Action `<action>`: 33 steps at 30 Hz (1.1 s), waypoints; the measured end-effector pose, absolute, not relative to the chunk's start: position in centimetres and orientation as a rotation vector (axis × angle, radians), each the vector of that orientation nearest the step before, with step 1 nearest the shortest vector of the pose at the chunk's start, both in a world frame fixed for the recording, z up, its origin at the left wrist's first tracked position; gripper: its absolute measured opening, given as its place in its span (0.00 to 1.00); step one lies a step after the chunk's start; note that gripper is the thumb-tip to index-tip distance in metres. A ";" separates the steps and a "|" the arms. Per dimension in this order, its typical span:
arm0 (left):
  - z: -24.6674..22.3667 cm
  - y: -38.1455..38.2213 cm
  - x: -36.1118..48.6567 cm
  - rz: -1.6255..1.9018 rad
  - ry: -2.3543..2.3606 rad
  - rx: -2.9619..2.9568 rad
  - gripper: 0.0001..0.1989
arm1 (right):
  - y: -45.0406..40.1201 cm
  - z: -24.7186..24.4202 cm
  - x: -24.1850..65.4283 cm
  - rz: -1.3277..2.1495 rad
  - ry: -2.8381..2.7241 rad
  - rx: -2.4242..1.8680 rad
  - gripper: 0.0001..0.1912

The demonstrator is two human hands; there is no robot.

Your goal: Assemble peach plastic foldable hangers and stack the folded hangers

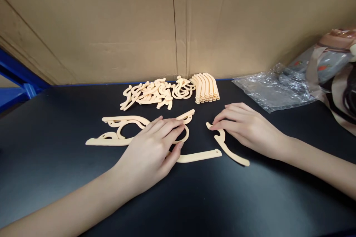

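Cream plastic parts resembling folding-hanger pieces lie before me. My left hand (155,144) rests palm down with its fingers stretched over an assembly of long arms and rings, covering part of it. A left arm piece (107,142) and an open ring (122,127) stick out to its left. Another ring (187,134) shows by its fingertips. A flat arm with a hole (201,156) extends right from beneath the thumb. My right hand (247,127) has its fingertips closed on the upper end of a curved hook piece (230,152), whose tail lies toward me on the table.
Behind the hands lie a loose heap of hook pieces (150,92), a small pile of rings (183,88) and a neat stack of arms (205,87). A clear plastic bag (272,90) and a strapped bag (319,63) occupy the right. Cardboard (125,26) stands behind the black table (194,203).
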State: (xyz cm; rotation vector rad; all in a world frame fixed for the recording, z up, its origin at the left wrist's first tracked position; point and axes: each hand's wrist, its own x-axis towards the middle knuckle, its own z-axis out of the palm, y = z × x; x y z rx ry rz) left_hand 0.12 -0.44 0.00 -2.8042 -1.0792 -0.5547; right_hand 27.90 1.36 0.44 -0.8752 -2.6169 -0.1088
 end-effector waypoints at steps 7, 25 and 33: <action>0.4 -0.9 0.6 -0.512 -0.967 -2.834 0.18 | 0.7 0.7 27.7 -0.107 -2.509 -1.046 0.12; 0.5 -1.8 1.1 -0.493 -0.788 -3.154 0.14 | -0.8 1.2 26.6 0.216 -2.450 -1.339 0.03; 0.4 -1.8 1.6 -0.500 -0.818 -3.135 0.16 | -0.5 2.5 26.6 0.515 -2.412 -1.365 0.01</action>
